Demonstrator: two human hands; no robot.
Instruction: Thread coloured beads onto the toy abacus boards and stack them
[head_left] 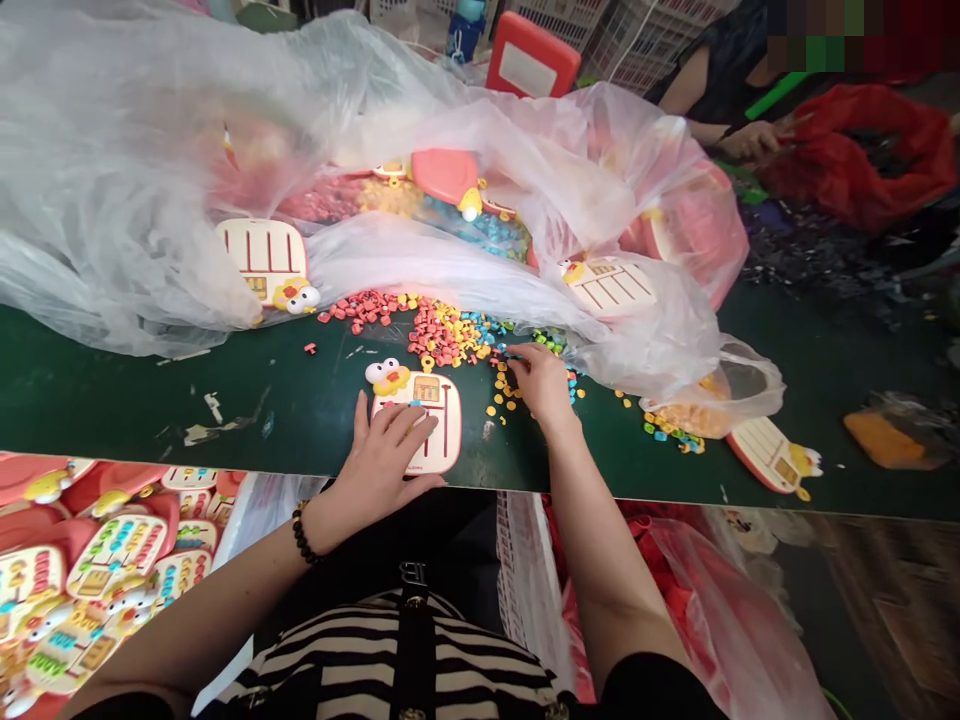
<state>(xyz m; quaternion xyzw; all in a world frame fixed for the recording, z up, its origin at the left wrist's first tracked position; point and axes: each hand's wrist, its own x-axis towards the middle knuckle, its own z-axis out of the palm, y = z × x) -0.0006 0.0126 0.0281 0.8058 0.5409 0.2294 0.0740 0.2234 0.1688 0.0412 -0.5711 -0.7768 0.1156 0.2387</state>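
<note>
Under my left hand (pixel 394 445) lies a cream toy board (pixel 444 452) with a red rim, dark slots and a yellow duck head (pixel 388 375) at its upper left corner. The fingers rest spread across its slotted face; a blue bit and a red bit show by the fingertips. My right hand (pixel 541 385) is at the right side of a pile of small coloured plastic pieces (pixel 442 332), red, yellow, blue and green. Its thumb and index finger are pinched together, and whatever is between them is too small to make out. Loose yellow pieces (pixel 501 395) lie just left of that hand.
Clear plastic bags (pixel 450 250) with more boards and pieces line the back of the green table (pixel 300 400). Another board (pixel 769 455) lies at the right edge. Finished-looking boards (pixel 112 555) are heaped below left. A co-worker's hand (pixel 754 140) is by a red bag (pixel 862 190).
</note>
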